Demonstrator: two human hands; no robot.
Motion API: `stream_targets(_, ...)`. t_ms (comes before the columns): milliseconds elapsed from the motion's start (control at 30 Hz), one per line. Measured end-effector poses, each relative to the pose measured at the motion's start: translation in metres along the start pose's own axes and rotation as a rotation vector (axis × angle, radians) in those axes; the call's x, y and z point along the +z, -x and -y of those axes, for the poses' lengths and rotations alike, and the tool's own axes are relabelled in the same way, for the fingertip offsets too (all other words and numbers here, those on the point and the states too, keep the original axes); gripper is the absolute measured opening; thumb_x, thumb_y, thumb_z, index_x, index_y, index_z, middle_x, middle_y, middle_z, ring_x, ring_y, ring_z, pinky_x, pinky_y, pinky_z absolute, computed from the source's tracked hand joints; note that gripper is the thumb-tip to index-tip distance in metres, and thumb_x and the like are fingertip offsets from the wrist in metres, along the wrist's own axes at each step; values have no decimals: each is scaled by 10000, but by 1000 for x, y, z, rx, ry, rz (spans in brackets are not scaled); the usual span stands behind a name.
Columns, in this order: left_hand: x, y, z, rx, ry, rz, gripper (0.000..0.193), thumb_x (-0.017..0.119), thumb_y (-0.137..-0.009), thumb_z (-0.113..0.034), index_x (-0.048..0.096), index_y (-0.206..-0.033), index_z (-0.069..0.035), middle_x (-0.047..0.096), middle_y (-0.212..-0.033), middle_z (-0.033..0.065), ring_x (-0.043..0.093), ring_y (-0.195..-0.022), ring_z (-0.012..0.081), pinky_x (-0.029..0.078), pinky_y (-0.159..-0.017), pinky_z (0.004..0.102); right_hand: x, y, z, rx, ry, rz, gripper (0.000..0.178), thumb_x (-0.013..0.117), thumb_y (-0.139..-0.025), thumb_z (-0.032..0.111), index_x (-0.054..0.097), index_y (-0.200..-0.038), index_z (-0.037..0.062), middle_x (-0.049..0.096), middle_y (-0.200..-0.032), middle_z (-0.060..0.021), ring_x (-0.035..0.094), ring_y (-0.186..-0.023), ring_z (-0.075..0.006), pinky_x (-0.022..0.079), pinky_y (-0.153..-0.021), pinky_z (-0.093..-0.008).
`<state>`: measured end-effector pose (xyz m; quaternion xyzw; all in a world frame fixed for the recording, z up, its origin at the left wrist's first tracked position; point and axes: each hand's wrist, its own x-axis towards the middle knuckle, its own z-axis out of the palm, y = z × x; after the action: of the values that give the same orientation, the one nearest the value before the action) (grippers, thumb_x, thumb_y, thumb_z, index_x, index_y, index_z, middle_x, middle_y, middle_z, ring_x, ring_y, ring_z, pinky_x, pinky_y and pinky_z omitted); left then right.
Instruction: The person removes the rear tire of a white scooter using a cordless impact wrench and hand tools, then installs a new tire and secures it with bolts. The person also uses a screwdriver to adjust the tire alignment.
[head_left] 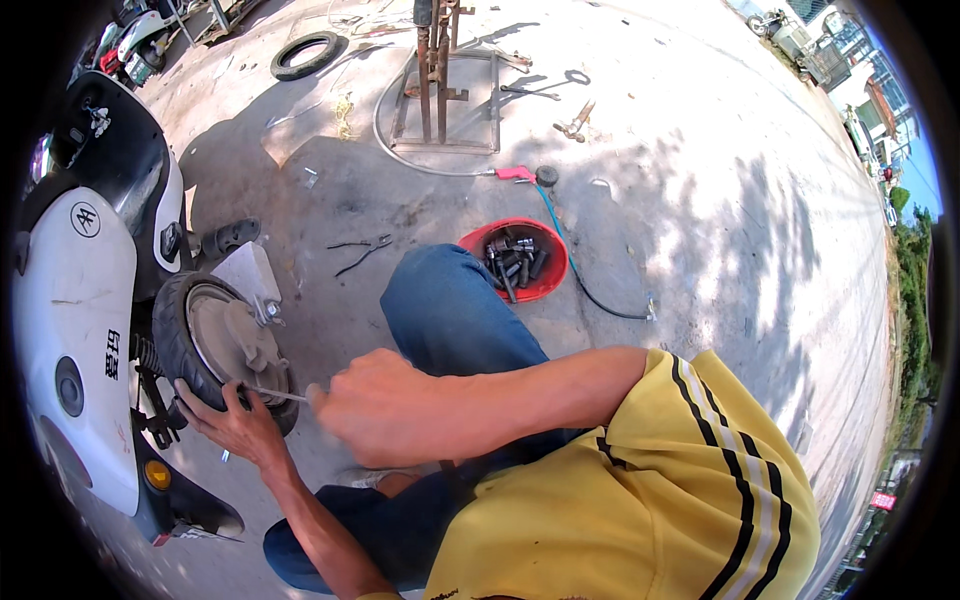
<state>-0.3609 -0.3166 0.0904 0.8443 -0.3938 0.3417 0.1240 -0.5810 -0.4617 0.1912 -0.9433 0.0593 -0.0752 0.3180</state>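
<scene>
A small scooter wheel with a black tire (177, 318) and a pale hub (222, 325) is at the left, beside a white scooter (75, 330). My left hand (240, 425) grips the lower part of the tire, fingers spread over its edge. Closed in a fist, my right hand (375, 405) holds a thin metal rod-shaped tool (280, 395). The rod reaches left to the tire's edge, close to my left fingertips. The fist is slightly blurred and hides the tool's handle end, so its exact kind is unclear.
A red bucket (562, 262) of sockets stands past my knee. Pliers (365, 243) lie on the ground near the wheel. A pink-handled air gun (515, 174) with its hose, a rusty metal stand (435, 100) and a loose tire (305, 55) are farther off.
</scene>
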Motion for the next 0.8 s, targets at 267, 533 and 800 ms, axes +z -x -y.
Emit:
stream_targets(267,-1,0,0,7,15,-5,308,865,-724,-25,704,-970,-115,345,-1632,162,395,-1441,479,464,-1113,574,-8,-8,10,-101,43,2,226,709,-668,105,717,-816,-65,700,-760,-240,729,-720,-399,550,-570,-478)
stream_targets(533,0,2,0,0,11,-18,316,867,-715,-22,703,-971,-105,363,-1623,168,398,-1435,484,467,-1103,579,-18,-8,18,-93,74,46,189,730,-641,117,753,-762,-26,714,-788,-216,741,-740,-386,572,-595,-471)
stream_targets(800,2,1,1,6,11,-8,309,864,-728,-35,705,-980,-113,364,-1618,169,399,-1431,492,472,-1096,590,-15,-13,8,-152,75,-63,149,727,-629,129,751,-705,4,700,-721,-205,731,-681,-371,544,-548,-449)
